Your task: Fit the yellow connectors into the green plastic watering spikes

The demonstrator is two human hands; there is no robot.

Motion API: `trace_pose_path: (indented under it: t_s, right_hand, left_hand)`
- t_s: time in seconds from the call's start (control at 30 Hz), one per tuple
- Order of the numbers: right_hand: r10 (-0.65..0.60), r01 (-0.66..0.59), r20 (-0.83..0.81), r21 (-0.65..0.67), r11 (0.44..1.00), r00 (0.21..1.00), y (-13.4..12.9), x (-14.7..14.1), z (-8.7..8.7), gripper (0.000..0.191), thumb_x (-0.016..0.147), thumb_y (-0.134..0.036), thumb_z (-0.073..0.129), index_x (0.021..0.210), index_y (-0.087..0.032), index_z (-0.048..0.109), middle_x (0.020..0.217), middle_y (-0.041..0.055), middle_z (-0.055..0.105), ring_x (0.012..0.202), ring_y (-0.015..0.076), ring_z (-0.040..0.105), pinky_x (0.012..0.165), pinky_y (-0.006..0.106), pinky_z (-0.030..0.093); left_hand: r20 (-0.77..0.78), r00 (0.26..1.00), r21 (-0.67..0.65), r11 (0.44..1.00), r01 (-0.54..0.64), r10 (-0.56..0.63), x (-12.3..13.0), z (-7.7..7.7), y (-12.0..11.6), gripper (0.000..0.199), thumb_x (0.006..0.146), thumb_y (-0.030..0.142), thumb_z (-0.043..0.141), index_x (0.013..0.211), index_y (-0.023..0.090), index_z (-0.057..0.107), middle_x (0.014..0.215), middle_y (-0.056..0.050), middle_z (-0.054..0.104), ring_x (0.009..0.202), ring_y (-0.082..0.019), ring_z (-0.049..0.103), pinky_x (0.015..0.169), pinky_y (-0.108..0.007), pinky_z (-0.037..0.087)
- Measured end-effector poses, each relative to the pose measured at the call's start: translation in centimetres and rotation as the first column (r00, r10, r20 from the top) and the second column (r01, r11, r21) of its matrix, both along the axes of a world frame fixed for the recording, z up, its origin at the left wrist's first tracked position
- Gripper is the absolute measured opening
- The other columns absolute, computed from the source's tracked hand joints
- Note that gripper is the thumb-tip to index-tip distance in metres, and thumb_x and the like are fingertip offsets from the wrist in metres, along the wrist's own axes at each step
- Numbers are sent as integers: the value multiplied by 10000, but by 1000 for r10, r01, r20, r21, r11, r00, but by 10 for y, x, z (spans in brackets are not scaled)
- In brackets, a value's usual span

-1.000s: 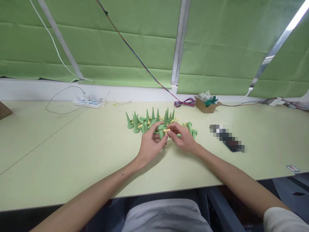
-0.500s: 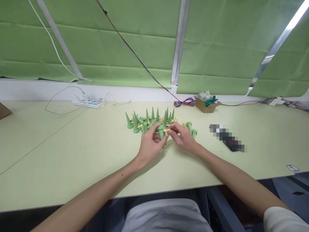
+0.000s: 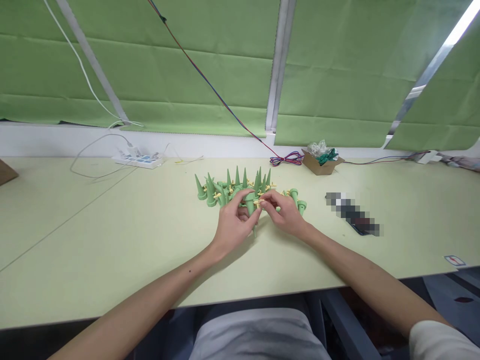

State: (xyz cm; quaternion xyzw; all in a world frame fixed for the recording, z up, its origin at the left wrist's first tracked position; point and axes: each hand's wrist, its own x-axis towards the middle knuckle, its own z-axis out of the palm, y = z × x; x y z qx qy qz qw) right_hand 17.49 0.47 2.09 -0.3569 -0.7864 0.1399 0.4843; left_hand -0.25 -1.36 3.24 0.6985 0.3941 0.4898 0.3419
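Clearly, both hands meet over the middle of the pale, smooth bench (image 3: 112, 250), a little nearer its far edge than its near one. The left hand (image 3: 233, 225) is curled around a matte green cone (image 3: 250, 204), its wide collar up and its narrow tip pointing down; it looks like moulded plastic. The right hand (image 3: 285, 212) is narrowed to a pinch of thumb and forefinger on a small yellow peg (image 3: 257, 203), which is at the cone's side just below the collar; whether it sits inside a hole I cannot tell. Behind the fingers, towards the far edge, spreads a cluster of similar green cones (image 3: 201, 189), several upright on their round bases, others lying over, with slender yellow pieces among them. Along the far edge stand a white power strip (image 3: 138, 160), a coil of thin red-and-blue wire (image 3: 287, 159) and an open brown cardboard box (image 3: 319, 168) with crinkled clear and green material inside. A flat sticker (image 3: 455, 260) lies by the near edge, towards the right corner.
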Motion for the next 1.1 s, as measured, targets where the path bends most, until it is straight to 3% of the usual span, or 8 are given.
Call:
trace_pose_path:
  t_s: [0.43, 1.1]
  right_hand:
    - [42, -42, -16, 25, 999, 999, -3, -1, 3, 116, 974, -271, 537, 879, -204, 547, 680, -13, 590, 573, 114, 513, 542, 240, 384]
    - [11, -11, 18, 33, 999, 1000, -2, 1, 5, 218, 978, -313, 512, 786, -211, 521, 625, -28, 564, 503, 99, 426, 494, 244, 320]
  left_hand:
    - [55, 998, -35, 999, 39, -37, 1, -3, 0, 455, 850, 376, 674, 1258, 220, 545, 772, 1, 673, 586, -164, 692, 561, -270, 571]
    - [2, 998, -14, 998, 59, -59, 0, -1, -1, 447, 875, 378, 648, 1286, 230, 552, 646, 29, 630, 534, -167, 659, 533, -277, 564]
